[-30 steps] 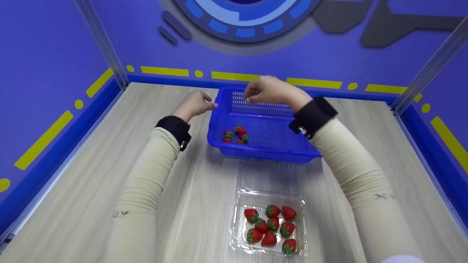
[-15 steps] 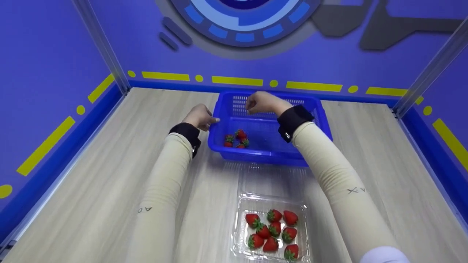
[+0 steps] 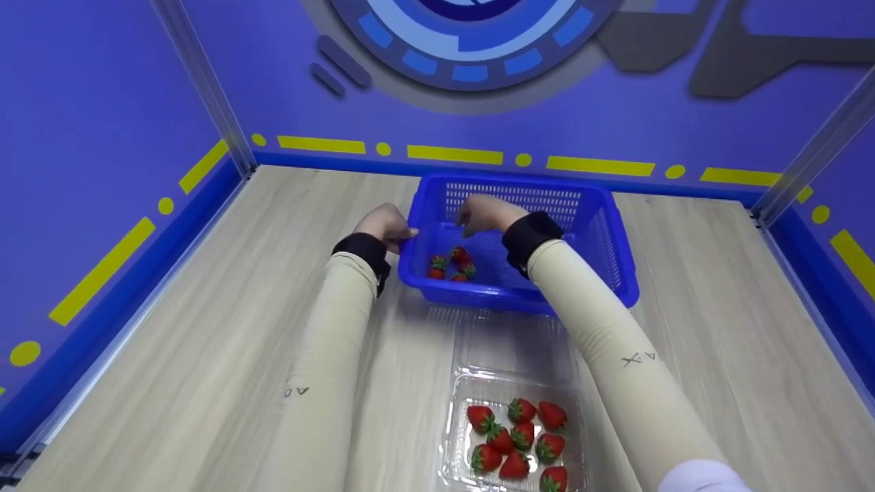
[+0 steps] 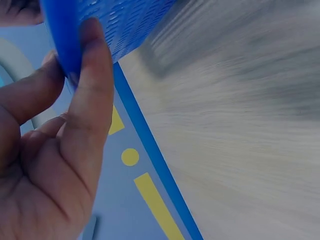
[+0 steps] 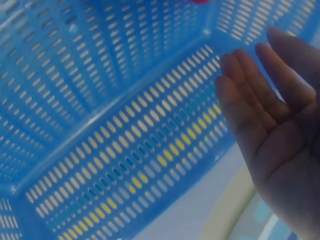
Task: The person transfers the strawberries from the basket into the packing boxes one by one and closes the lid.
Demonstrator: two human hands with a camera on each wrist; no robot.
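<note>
A blue plastic basket (image 3: 519, 301) stands on the table, with several strawberries (image 3: 436, 272) in its left front corner. My left hand (image 3: 384, 224) is at the basket's left rim. In the left wrist view, thumb and forefinger of the left hand (image 4: 65, 135) pinch that rim (image 4: 65, 30). My right hand (image 3: 484, 213) reaches over the basket, fingers pointing down above the strawberries. The right wrist view has the right hand (image 5: 270, 115) with extended, slightly bent fingers and nothing in them, beside the slotted basket wall (image 5: 135, 125).
In front of the basket lies a clear plastic clamshell box (image 3: 448, 437), its lid (image 3: 513, 345) folded back toward the basket. Several strawberries (image 3: 514, 466) lie in it. Blue printed panels (image 3: 451, 123) enclose the wooden table (image 3: 205, 328) at the back and sides.
My left hand has come down onto the basket's left rim and taken hold of it. The right hand has lowered from above the basket down toward the strawberries inside.
</note>
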